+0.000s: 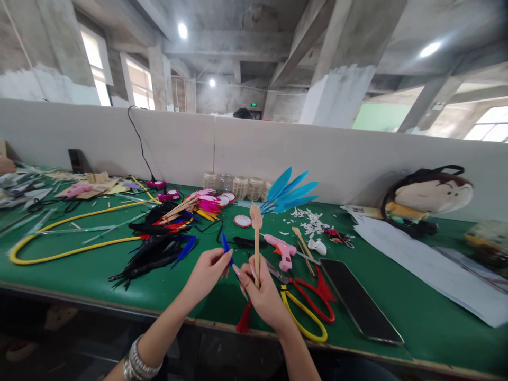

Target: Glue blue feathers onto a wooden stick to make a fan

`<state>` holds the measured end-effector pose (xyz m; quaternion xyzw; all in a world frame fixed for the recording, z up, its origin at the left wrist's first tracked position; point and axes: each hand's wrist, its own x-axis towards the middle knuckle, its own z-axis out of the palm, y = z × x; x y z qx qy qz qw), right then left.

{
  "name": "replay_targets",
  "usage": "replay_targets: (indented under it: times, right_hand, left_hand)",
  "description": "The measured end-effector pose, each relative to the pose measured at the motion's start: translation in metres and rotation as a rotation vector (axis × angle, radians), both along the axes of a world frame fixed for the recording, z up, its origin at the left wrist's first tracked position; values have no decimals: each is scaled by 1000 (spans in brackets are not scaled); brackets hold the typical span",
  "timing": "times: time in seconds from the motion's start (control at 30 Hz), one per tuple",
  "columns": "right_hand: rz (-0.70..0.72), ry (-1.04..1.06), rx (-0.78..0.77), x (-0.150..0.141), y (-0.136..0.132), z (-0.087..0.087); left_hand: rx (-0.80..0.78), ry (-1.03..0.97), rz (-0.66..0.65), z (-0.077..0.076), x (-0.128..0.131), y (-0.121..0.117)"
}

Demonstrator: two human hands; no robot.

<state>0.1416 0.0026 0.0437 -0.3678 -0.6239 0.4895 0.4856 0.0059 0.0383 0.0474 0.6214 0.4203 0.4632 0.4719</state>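
My left hand [208, 272] pinches a small dark blue feather [225, 242], its tip pointing up. Close beside it, my right hand [264, 296] is closed around a wooden stick [257, 248] held upright. Several turquoise feathers [288, 193] fan out to the right from the top of that stick. The right thumb and fingertips come near the dark blue feather's lower end; whether they touch it I cannot tell. A red tassel [244, 319] hangs below my right hand. Just past that hand lies a pink glue gun [281, 250].
Red-handled scissors [313, 300], a yellow loop [307, 323] and a black phone [361, 300] lie at right. Black feathers [148, 259], bundled sticks [184, 206] and a long yellow tube [71, 254] are at left. White scraps [311, 221] and jars [240, 186] sit farther back.
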Motion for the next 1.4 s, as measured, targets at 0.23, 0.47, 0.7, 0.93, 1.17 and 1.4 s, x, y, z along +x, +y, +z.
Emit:
replay_targets:
  times: [0.23,0.47,0.7,0.93,1.17,1.4]
  right_hand:
    - [17,35,-3,3,2,1]
    - [98,-39,-79,8,-6,14]
    - [148,-63,-203,10,-12,19]
    - [-14,143,-438,3,-17,22]
    - [29,108,-385,5,-15,17]
    - [42,98,-363,7,-13,15]
  left_hand:
    - [59,9,96,1,-4,2]
    - [251,-11,256,37,-28,5]
    - [641,163,408,91,-44,13]
    - [857,425,535,102,-48,17]
    - [843,471,524,96,-50,19]
    - [825,440,499,93,-48,19]
